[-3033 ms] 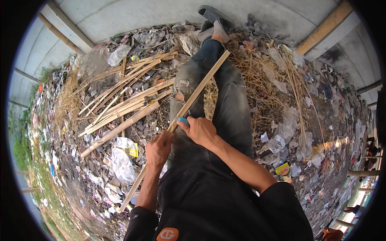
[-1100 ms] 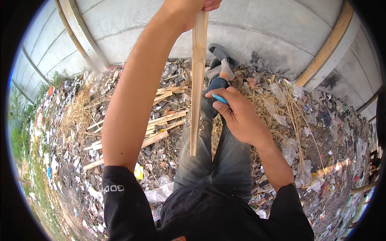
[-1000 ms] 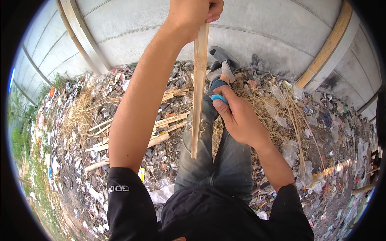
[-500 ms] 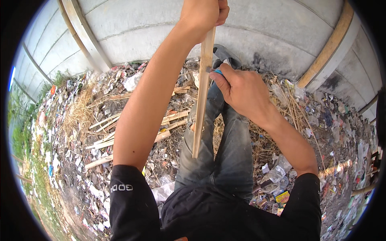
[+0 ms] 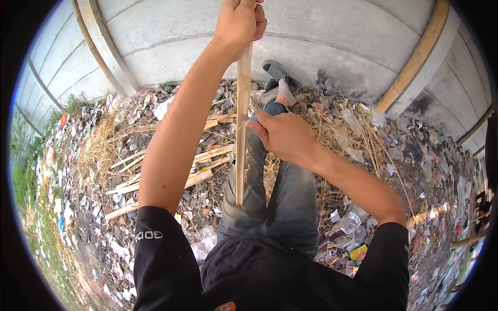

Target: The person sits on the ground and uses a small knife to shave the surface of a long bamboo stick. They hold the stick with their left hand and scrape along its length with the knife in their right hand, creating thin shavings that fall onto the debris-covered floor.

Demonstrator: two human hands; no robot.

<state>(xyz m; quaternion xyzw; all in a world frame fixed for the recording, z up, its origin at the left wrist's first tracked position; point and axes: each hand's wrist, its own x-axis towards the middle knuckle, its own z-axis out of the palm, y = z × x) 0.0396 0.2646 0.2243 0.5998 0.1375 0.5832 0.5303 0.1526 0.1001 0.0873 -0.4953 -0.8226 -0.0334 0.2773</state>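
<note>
My left hand, stretched out toward the wall, is closed round the far end of a long, pale split-bamboo strip. The strip slants down along my leg, its near end over my thigh. Partway along it, my right hand is closed round a small blue-handled blade. The blade meets or nearly meets the strip's right edge; fingers cover most of the handle, so its exact kind is unclear.
Several split bamboo pieces lie on litter-covered ground to the left. A grey concrete wall runs across the far side, with a bamboo pole leaning at right. My legs stretch ahead, ending in grey sandals.
My right hand has slid down the strip toward me with the blade. The strip and my left hand sit further left in view, and the sandals now show more fully.
</note>
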